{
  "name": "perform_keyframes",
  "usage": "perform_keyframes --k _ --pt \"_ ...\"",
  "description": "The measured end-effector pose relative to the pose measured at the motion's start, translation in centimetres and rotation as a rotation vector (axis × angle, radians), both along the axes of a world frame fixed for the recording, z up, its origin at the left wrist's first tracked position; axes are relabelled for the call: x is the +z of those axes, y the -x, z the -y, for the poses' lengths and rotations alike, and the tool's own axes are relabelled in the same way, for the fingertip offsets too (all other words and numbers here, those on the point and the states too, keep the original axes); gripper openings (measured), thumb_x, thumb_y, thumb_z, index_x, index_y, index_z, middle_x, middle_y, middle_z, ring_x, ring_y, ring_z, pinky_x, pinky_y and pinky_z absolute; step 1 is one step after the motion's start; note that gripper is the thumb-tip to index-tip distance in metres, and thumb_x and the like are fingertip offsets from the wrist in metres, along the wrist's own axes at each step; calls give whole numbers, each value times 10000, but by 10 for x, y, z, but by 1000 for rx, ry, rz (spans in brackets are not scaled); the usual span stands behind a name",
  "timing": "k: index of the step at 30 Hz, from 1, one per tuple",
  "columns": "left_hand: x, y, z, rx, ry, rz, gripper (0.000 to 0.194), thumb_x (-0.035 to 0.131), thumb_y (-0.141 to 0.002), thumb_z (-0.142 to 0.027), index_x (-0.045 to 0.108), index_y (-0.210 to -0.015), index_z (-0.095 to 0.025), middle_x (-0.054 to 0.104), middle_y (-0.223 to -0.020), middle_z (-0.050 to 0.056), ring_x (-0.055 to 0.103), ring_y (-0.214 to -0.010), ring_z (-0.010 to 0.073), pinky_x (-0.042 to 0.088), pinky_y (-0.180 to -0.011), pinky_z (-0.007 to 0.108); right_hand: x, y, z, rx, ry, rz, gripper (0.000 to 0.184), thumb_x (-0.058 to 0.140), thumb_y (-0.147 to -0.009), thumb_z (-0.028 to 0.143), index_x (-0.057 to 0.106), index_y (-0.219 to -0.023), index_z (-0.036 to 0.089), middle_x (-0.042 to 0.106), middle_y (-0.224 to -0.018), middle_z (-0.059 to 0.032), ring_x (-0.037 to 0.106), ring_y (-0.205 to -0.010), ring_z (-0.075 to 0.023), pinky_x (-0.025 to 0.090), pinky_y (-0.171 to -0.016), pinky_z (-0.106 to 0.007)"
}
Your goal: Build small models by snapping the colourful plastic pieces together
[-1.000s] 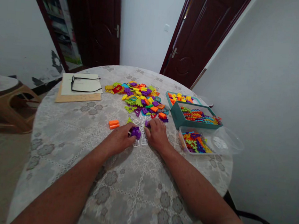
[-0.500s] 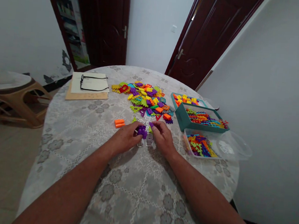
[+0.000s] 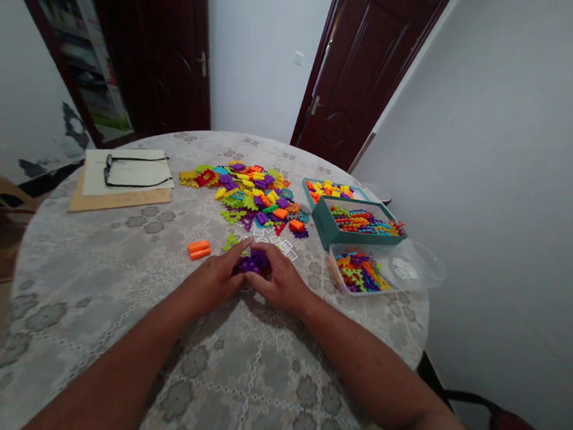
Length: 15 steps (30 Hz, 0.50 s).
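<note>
Purple building blocks (image 3: 255,263) sit between my two hands, partly hidden by the fingers. My left hand (image 3: 218,274) is closed around their left side. From the right, my right hand (image 3: 277,278) grips them too, its thumb and fingers curled about them. The tips of both hands meet or nearly meet. How the purple pieces fit together cannot be made out. To the left of my left hand lies an orange block (image 3: 199,249). A lime green piece (image 3: 230,241) shows just beyond my fingers.
A heap of mixed plastic pieces (image 3: 253,195) lies beyond my hands. On the right stand a green box (image 3: 333,229) of colourful pieces, a lid-like tray (image 3: 310,185) and a clear plastic tub (image 3: 401,283). Black glasses (image 3: 136,184) rest on papers (image 3: 92,171) at the left.
My right hand has brought its purple piece left against the purple blocks in my left hand; the hands now come together. The view has turned slightly right.
</note>
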<state>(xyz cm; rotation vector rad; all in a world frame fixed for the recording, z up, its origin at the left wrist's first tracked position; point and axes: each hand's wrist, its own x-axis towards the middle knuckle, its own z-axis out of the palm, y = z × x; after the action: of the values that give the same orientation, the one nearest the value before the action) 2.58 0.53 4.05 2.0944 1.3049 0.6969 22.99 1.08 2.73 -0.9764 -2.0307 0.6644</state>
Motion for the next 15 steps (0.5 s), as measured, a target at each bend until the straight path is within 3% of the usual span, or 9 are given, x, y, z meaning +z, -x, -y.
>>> perform_keyframes --k 3,8,13,15 --pt "2 -1 1 -24 -7 -53 755 562 -926 -318 335 -1638 -205 796 -1080 97 754 -897 260 542 -827 353 1 0 0 -5 10 -1 443 672 -879 247 588 -1313 222 672 -1196 -69 635 -1116 -218 514 -1009 -390" --pt "2 -1 0 -75 -72 -80 760 603 -925 -386 362 -1630 -238 781 -870 55 736 -770 249 531 -754 343 4 -2 -1 48 88 -105 267 681 -857 241 671 -1124 247 685 -1096 -22 648 -1039 -198 524 -965 -357" --pt "1 0 0 -124 -70 52 709 592 -972 -456 346 -1612 -273 794 -1014 51 737 -754 195 548 -727 308 12 -14 -4 111 480 -358 322 720 -840 317 619 -1141 259 657 -881 30 647 -696 -143 574 -654 -288" --pt "1 1 0 -99 -102 68 686 596 -975 -486 372 -1587 -274 789 -1028 39 733 -751 174 554 -724 289 16 -20 -7 86 539 -448 351 742 -822 338 604 -1135 259 654 -870 36 644 -652 -134 583 -609 -283"
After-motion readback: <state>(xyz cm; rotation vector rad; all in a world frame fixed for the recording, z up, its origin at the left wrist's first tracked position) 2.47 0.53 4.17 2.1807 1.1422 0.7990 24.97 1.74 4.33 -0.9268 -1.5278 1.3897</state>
